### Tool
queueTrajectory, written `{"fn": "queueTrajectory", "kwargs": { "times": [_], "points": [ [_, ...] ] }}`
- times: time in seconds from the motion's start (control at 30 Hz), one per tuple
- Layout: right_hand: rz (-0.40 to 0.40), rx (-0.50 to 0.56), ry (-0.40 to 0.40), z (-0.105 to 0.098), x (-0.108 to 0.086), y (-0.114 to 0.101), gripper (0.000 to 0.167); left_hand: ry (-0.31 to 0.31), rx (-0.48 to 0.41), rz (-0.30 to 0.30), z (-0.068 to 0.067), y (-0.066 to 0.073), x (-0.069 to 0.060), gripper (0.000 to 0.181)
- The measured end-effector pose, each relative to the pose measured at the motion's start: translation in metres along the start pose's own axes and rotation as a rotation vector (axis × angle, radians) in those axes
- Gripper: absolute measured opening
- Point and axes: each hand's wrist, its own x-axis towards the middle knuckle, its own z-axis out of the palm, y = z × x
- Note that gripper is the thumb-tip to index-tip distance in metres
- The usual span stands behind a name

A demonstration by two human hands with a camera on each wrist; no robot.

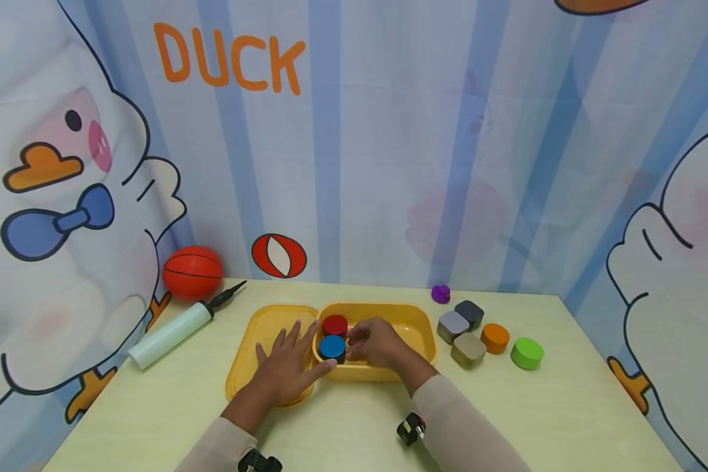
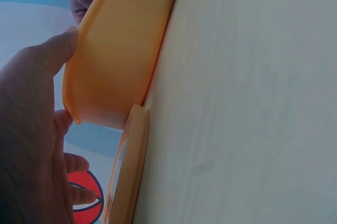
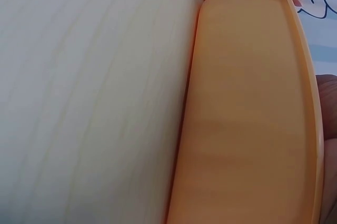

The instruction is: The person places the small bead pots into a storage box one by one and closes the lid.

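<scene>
My L hand point(image 1: 286, 367) is relaxed, fingers spread over the yellow lid point(image 1: 244, 357), thumb at the rim of the yellow box point(image 1: 368, 375) next to it on the counter point(image 1: 342, 423). My R hand point(image 1: 380, 344) is in the box, fingers curled near the blue-topped disc point(image 1: 332, 346); can't tell if they grip anything. Red disc point(image 1: 334, 324) sits just behind the blue one, both at the box's L end. R of box: purple pc point(image 1: 440, 294), 3 grey/tan blocks point(image 1: 469, 350), orange disc point(image 1: 495, 338), green disc point(image 1: 528, 353). Far L: pump point(image 1: 174, 334) w/ black nozzle, red ball point(image 1: 193, 272).
</scene>
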Motion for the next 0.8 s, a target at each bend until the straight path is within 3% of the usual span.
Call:
{"fn": "queueTrajectory", "kwargs": {
  "times": [0.43,0.8],
  "points": [
    [0.000,-0.049,0.030,-0.005,-0.002,-0.002,0.035,-0.006,0.003,-0.001,0.002,-0.002,0.000,0.094],
    [-0.034,-0.027,0.045,-0.028,-0.014,0.005,0.037,-0.007,-0.016,0.000,0.002,-0.002,0.001,0.094]
  ]
}}
